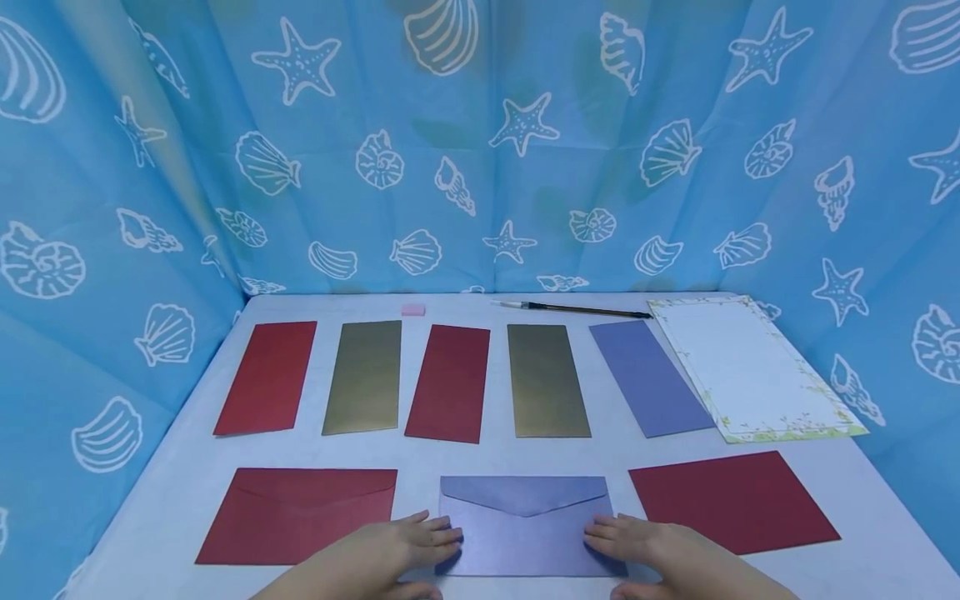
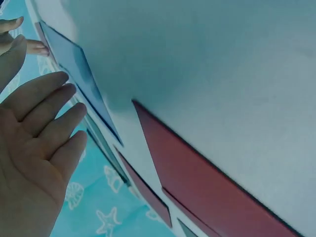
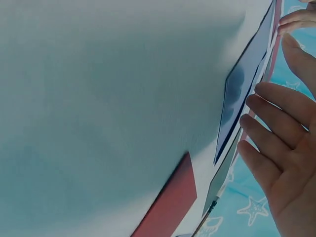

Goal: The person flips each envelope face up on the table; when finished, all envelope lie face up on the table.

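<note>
A shiny purple envelope (image 1: 525, 542) lies flap side up at the front middle, its pointed flap folded down. My left hand (image 1: 397, 550) is at its left end and my right hand (image 1: 667, 550) at its right end, fingertips overlapping the edges in the head view. Both hands have their fingers extended and hold nothing. In the left wrist view the palm of the left hand (image 2: 39, 133) shows bare; the right hand (image 3: 286, 143) looks the same in the right wrist view. Finger shadows fall on the purple envelope (image 3: 237, 94). Whether the fingertips touch it, I cannot tell.
Red envelopes flank it, one left (image 1: 300, 508) and one right (image 1: 735, 504). Behind stand several red, gold and purple envelopes in a row, with a floral-bordered sheet (image 1: 757, 367), a brush (image 1: 585, 309) and a pink eraser-like block (image 1: 413, 310). A blue shell-patterned curtain (image 1: 480, 150) encloses the table.
</note>
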The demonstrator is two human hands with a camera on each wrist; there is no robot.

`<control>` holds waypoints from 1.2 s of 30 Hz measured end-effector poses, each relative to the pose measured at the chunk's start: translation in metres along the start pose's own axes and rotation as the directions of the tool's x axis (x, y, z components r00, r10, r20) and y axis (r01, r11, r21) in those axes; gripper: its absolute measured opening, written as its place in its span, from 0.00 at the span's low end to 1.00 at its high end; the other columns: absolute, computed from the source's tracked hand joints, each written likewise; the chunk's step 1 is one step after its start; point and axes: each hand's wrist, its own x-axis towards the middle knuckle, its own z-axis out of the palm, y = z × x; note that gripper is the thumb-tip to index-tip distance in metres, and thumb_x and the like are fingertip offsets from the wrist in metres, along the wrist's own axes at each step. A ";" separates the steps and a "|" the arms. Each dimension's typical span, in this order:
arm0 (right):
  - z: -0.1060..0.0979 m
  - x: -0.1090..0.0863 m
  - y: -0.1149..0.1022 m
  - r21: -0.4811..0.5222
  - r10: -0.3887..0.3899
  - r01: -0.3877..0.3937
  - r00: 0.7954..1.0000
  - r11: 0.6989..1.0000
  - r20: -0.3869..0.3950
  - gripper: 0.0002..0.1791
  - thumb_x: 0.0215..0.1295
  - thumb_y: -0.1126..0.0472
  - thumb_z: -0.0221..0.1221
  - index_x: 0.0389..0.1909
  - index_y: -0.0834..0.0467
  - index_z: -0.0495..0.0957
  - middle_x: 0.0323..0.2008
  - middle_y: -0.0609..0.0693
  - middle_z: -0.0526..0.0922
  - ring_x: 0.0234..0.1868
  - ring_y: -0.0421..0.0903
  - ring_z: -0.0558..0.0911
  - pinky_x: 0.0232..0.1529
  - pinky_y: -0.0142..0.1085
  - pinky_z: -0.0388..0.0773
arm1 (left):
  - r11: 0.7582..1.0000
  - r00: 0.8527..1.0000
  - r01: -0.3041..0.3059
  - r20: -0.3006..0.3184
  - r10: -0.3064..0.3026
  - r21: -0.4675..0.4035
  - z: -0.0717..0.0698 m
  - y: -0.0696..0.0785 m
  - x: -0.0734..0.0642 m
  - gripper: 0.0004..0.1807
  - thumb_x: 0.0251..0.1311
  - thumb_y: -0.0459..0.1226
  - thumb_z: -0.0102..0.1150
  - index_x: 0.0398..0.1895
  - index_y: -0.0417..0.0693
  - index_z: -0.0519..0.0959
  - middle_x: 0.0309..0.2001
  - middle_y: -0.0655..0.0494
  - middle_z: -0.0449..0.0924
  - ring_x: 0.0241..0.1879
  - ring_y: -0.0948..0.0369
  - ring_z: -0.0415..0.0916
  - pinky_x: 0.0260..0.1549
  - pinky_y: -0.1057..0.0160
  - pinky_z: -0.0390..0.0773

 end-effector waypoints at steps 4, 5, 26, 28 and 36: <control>0.004 0.001 0.000 -0.015 -0.022 0.022 1.000 1.000 0.008 0.31 0.70 0.41 0.50 0.65 0.57 0.72 0.61 0.51 0.76 0.62 0.50 0.74 0.50 0.43 0.79 | 1.000 0.999 0.013 0.043 -0.014 0.018 0.002 0.001 0.000 0.28 0.72 0.52 0.45 0.64 0.43 0.73 0.62 0.53 0.73 0.62 0.56 0.70 0.54 0.58 0.75; 0.005 0.001 0.001 -0.020 -0.027 0.027 1.000 0.999 0.008 0.30 0.71 0.41 0.50 0.65 0.57 0.72 0.61 0.51 0.76 0.61 0.50 0.75 0.50 0.43 0.79 | 1.000 0.998 0.022 0.051 -0.023 0.014 0.002 0.001 -0.001 0.28 0.72 0.52 0.45 0.64 0.43 0.73 0.62 0.54 0.74 0.62 0.56 0.71 0.54 0.59 0.75; 0.006 0.004 0.001 0.005 0.028 -0.028 0.999 1.000 -0.017 0.32 0.69 0.39 0.50 0.67 0.53 0.70 0.62 0.50 0.75 0.62 0.50 0.74 0.49 0.44 0.79 | 0.994 0.995 0.102 0.022 -0.102 -0.028 0.003 -0.006 -0.002 0.30 0.67 0.55 0.51 0.66 0.49 0.72 0.62 0.58 0.74 0.61 0.58 0.71 0.53 0.59 0.76; 0.007 0.004 0.002 0.008 0.021 -0.021 0.999 1.000 -0.035 0.32 0.69 0.39 0.51 0.66 0.53 0.71 0.62 0.50 0.75 0.62 0.50 0.74 0.49 0.44 0.79 | 0.993 0.993 0.114 0.013 -0.114 -0.031 0.002 -0.005 -0.003 0.31 0.66 0.56 0.52 0.66 0.49 0.71 0.62 0.57 0.74 0.62 0.57 0.71 0.52 0.59 0.77; 0.008 -0.004 0.006 0.018 -0.026 0.030 0.981 0.999 -0.193 0.31 0.65 0.44 0.59 0.65 0.55 0.72 0.59 0.51 0.77 0.59 0.48 0.77 0.46 0.37 0.81 | 0.997 0.995 0.037 -0.097 -0.031 0.067 -0.004 -0.002 0.007 0.34 0.62 0.54 0.59 0.68 0.49 0.69 0.64 0.56 0.72 0.63 0.56 0.69 0.51 0.62 0.76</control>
